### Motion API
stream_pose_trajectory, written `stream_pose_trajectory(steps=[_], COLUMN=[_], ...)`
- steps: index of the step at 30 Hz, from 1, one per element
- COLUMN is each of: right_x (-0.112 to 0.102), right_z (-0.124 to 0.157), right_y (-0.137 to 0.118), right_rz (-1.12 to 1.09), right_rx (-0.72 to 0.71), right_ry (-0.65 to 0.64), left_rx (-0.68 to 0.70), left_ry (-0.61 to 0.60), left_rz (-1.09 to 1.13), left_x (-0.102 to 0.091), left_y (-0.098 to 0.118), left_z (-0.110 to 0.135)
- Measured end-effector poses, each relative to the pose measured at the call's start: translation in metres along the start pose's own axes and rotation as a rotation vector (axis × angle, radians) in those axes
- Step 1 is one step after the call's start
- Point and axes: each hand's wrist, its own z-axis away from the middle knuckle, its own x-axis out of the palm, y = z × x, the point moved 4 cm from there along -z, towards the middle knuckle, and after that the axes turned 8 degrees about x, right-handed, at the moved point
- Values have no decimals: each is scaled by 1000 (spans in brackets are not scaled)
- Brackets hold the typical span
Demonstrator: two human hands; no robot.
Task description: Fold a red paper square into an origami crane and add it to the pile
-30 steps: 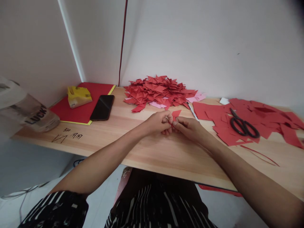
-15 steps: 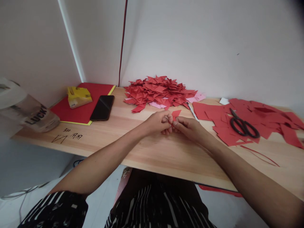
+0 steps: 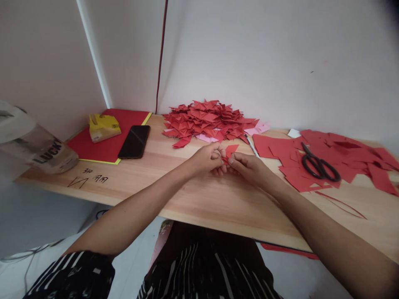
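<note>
Between my two hands, over the middle of the table, is a small piece of folded red paper (image 3: 231,150). My left hand (image 3: 211,160) pinches its left side with thumb and curled fingers. From the right, my right hand (image 3: 246,167) grips it between thumb and forefinger. The paper's pointed top sticks up above the fingertips; its lower part is hidden by them. Just behind the hands lies a heap of folded red paper pieces (image 3: 205,118), with bits of pink paper (image 3: 262,127) at its edge.
To the right, black-handled scissors (image 3: 320,166) lie on loose red paper sheets (image 3: 288,150). A white pen (image 3: 252,146) rests beside the heap. On the left are a phone (image 3: 134,142), a yellow packet (image 3: 104,128) on red sheets (image 3: 109,152), and a clear bottle (image 3: 51,155).
My fingers have shifted slightly on the folded red paper, and a little more of it shows between them. Both arms stay almost where they were.
</note>
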Motion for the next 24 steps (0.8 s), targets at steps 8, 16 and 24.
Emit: stream_pose_trajectory(steps=[8,16,24], right_x=[-2,1,2], right_z=[0,4,7], right_y=[-3,-9,-9], right_rz=[16,113,72], right_rx=[-16,-49,-55], right_ry=[-13,85,66], left_rx=[-7,-47,-1], left_ry=[12,34,22], left_rz=[22,-6,-101], left_x=[1,4,5], left_y=[1,3,2], left_z=[1,1,2])
